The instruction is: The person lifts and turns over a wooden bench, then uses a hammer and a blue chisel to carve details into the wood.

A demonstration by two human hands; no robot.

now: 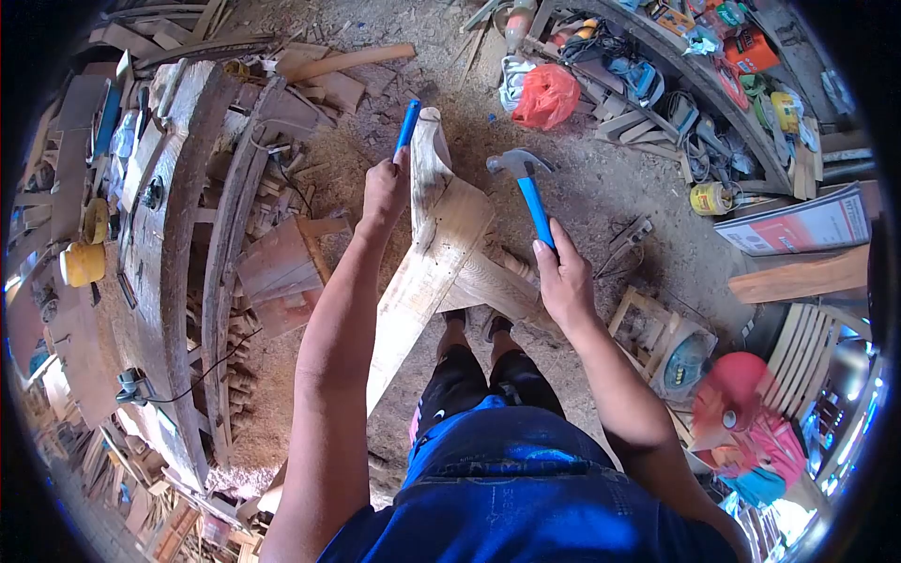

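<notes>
My left hand (385, 192) is closed around a chisel (409, 124), its blue handle sticking up past the fist; the blade is hidden. Beside that fist stands a large pale piece of timber (455, 220), roughly shaped, with a rounded upright end and arms branching down left and down right. A claw hammer (536, 206) is gripped in my right hand (566, 277) by the lower part of its blue handle. Its metal head points away from me, to the right of the timber and apart from it.
A long wooden bench (178, 216) runs along the left, with offcuts around it. At the upper right lie a red plastic bag (546, 97), a yellow tub (710, 199) and a rack of tools. A red stool (732, 389) and a fan (688, 364) stand lower right. Sawdust covers the floor.
</notes>
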